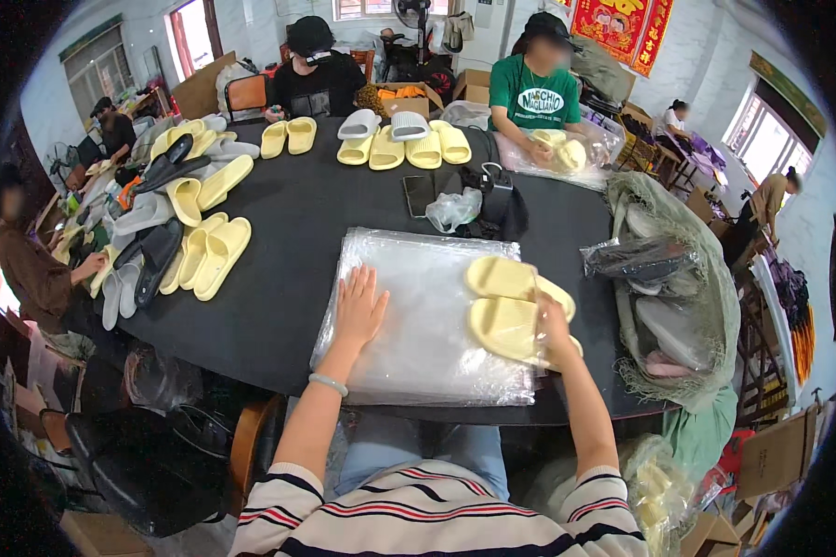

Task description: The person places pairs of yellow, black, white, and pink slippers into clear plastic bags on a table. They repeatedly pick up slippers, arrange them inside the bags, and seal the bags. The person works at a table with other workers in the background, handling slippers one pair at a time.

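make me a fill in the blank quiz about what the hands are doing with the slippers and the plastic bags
The left hand lies flat on the stack of clear ____ bags.
The right hand grips a pair of pale ____ slippers.
The slippers lie on the bags' ____ side.
The table is ____ in colour.

Missing words: plastic; yellow; right; black

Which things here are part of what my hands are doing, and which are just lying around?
In hand: left hand flat on the stack of clear plastic bags; right hand on the pair of pale yellow slippers.

Lying about: phone, crumpled bag, grey slippers, green net sack.
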{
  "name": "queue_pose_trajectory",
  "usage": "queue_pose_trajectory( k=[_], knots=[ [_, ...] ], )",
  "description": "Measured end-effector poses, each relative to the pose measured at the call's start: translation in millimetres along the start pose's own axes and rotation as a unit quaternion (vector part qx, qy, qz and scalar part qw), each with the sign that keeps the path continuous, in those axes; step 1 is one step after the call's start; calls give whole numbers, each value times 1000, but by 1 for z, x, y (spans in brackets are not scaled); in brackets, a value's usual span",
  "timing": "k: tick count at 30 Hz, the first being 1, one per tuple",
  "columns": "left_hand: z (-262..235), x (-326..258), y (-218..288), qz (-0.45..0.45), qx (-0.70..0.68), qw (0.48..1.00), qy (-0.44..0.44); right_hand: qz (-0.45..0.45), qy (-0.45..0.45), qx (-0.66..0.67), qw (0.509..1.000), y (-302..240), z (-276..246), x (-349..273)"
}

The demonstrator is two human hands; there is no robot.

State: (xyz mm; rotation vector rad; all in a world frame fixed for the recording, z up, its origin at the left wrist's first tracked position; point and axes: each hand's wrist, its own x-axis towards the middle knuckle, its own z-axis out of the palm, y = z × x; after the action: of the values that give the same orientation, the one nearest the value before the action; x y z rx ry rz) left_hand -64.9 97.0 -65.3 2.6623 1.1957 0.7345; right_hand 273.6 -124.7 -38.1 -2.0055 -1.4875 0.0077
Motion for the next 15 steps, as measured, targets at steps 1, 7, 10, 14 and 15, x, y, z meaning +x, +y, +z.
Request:
queue_pose_trajectory(
  k=[1, 7, 10, 14, 15],
  knots=[
    [-2, -1, 2, 3, 24, 1000, -6, 19, 35, -23, 999, 3, -17, -10],
    [2, -1, 18, 17, 83, 996, -30, 187, 164, 22, 968, 126, -81, -70],
    [-1, -3, 14, 8, 101, 994, -33, 191, 214, 280, 916, 62, -108, -56],
    [-1, -3, 15, 12, 100, 994, -31, 138, 136, 91, 977, -69, -128, -31],
    [0, -3, 15, 20, 101, 994, -25, 147, 128, 80, 978, -92, -119, -25]
  ],
)
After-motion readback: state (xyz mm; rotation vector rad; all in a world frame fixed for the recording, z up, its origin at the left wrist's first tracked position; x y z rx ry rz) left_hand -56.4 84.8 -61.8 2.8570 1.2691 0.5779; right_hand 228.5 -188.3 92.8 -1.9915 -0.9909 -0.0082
